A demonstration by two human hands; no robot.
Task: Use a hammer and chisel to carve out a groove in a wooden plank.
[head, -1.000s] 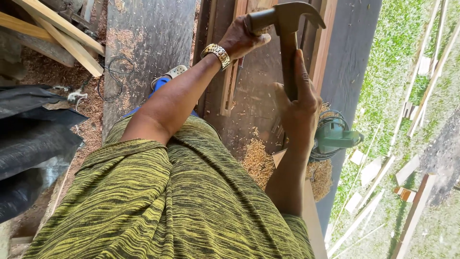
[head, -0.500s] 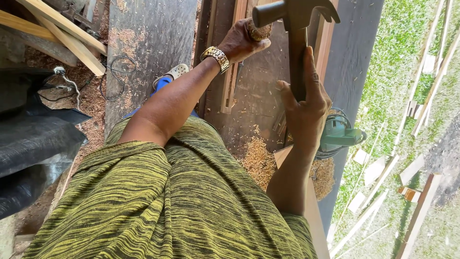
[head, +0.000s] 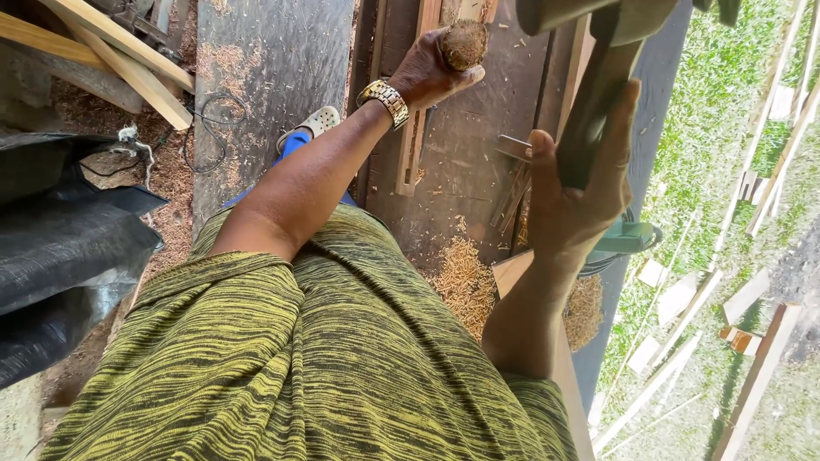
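Note:
My right hand [head: 574, 201] is wrapped around the dark handle of a hammer [head: 598, 102], whose metal head [head: 589, 13] reaches the top edge of the view. My left hand [head: 431, 68], with a gold watch [head: 384, 101] on the wrist, grips a round brownish lump of wood [head: 464, 43] held against the dark wooden bench [head: 470, 171]. The hammer is raised above and to the right of that piece, apart from it. A yellow-green striped shirt [head: 282, 367] fills the lower view.
Thin wood strips [head: 412, 154] lie on the bench beside piles of shavings [head: 465, 282]. A teal power tool [head: 628, 237] sits behind my right wrist. Black plastic sheet [head: 60, 248], planks [head: 120, 60] and a cable [head: 209, 128] lie at left. Offcuts [head: 752, 299] lie scattered on the grass at right.
The hammer has risen, and its head now sits partly past the top edge. My left hand has stayed on the bench, and the round wooden piece in it now shows.

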